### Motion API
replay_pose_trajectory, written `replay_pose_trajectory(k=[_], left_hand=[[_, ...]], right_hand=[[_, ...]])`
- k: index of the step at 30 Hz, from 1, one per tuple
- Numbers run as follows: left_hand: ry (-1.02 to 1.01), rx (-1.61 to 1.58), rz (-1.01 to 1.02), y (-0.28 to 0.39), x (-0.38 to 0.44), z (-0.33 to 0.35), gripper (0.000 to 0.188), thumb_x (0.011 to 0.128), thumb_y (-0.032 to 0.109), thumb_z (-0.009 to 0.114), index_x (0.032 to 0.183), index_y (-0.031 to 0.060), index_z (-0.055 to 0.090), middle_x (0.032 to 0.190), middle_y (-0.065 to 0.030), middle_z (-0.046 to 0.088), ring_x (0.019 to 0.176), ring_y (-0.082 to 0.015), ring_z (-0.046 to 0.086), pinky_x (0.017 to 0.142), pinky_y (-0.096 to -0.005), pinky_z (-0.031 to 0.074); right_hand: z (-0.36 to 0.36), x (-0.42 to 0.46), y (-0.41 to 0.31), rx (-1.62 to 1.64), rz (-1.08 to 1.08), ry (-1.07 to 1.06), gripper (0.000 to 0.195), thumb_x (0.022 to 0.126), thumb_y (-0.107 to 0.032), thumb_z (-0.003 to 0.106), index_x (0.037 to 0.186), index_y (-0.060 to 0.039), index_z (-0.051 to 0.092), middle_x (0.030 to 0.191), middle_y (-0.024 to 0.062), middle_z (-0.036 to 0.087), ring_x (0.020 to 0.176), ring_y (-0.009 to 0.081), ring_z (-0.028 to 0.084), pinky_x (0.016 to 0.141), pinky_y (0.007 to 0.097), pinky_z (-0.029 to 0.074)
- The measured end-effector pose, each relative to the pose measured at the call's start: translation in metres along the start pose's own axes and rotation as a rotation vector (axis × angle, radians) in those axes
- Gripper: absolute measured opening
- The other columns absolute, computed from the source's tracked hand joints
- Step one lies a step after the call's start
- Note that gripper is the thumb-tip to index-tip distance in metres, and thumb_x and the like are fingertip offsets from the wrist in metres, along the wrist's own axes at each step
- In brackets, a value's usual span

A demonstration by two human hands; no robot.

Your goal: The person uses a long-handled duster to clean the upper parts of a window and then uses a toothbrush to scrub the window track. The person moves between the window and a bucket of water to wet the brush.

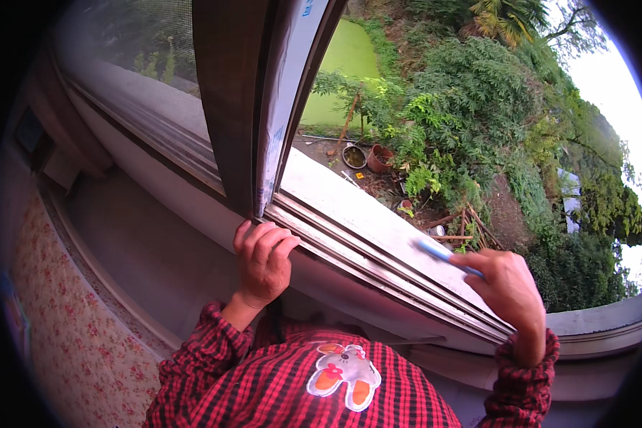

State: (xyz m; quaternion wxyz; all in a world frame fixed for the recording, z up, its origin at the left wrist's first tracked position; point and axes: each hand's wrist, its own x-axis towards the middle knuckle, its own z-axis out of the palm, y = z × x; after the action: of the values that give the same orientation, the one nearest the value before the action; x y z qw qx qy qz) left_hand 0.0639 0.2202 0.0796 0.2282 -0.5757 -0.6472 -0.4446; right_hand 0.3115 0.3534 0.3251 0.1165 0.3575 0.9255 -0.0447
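My right hand (505,289) grips a slim light-blue tool (433,250) over the white outer windowsill (348,192). The tool's far end is blurred, so its kind and whether it touches the sill cannot be told. Below it runs the sliding-window track (369,262), with dark grooves and pale rails. My left hand (265,259) curls its fingers over the inner edge of this track, close to the foot of the dark window sash (235,107). Printed protective film (286,101) covers part of the sash's side.
An insect screen (176,53) spans the left pane. Outside and lower down lie a garden with shrubs (460,91), a brown pot (380,158) and a round basin (354,156). Indoors at left are a flower-patterned cloth surface (80,315) and a gathered curtain (69,123).
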Motion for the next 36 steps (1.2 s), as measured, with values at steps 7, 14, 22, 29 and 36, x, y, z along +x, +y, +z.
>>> replay_pose_trajectory(k=[7,14,22,29,36], left_hand=[[-0.028,-0.017,-0.006,0.005,0.009,-0.003,0.019,0.076,0.004,0.058,0.093,0.0117,0.061,0.099,-0.0024,0.055,0.100,-0.0221,0.052,0.094,-0.0411,0.037],[-0.030,-0.004,-0.015,0.005,0.008,-0.006,0.021,0.077,0.003,0.056,0.095,0.0120,0.062,0.100,-0.0018,0.056,0.101,-0.0218,0.052,0.094,-0.0435,0.035],[0.007,-0.011,0.019,0.004,0.010,-0.001,0.029,0.072,-0.004,0.052,0.096,0.0105,0.061,0.100,-0.0044,0.055,0.101,-0.0247,0.052,0.095,-0.0451,0.035],[-0.040,0.017,0.016,0.007,0.018,-0.005,0.029,0.070,-0.005,0.052,0.093,0.0101,0.061,0.097,-0.0041,0.056,0.098,-0.0243,0.053,0.093,-0.0436,0.037],[-0.002,-0.001,-0.046,0.010,0.011,-0.011,0.033,0.072,-0.006,0.051,0.101,0.0075,0.060,0.106,-0.0077,0.056,0.105,-0.0273,0.053,0.096,-0.0454,0.036]], right_hand=[[0.078,0.089,-0.090,0.240,-0.340,0.165,0.036,0.081,-0.008,0.061,0.117,-0.0148,0.062,0.080,0.0138,0.060,0.067,0.0335,0.060,0.062,0.0417,0.048],[0.063,0.010,-0.014,0.104,-0.028,-0.098,0.034,0.074,-0.007,0.065,0.107,-0.0167,0.070,0.073,0.0145,0.060,0.066,0.0316,0.059,0.061,0.0410,0.046],[0.018,-0.043,-0.010,0.027,0.129,0.045,0.028,0.076,-0.008,0.057,0.100,-0.0135,0.071,0.067,0.0130,0.060,0.059,0.0310,0.060,0.057,0.0401,0.048],[0.078,-0.002,-0.016,0.173,0.005,0.053,0.033,0.077,-0.006,0.060,0.108,-0.0158,0.068,0.078,0.0134,0.062,0.066,0.0320,0.060,0.062,0.0405,0.047],[0.029,-0.061,0.038,-0.148,0.212,-0.041,0.026,0.070,-0.003,0.063,0.092,-0.0114,0.073,0.068,0.0164,0.061,0.064,0.0327,0.061,0.062,0.0410,0.048]])
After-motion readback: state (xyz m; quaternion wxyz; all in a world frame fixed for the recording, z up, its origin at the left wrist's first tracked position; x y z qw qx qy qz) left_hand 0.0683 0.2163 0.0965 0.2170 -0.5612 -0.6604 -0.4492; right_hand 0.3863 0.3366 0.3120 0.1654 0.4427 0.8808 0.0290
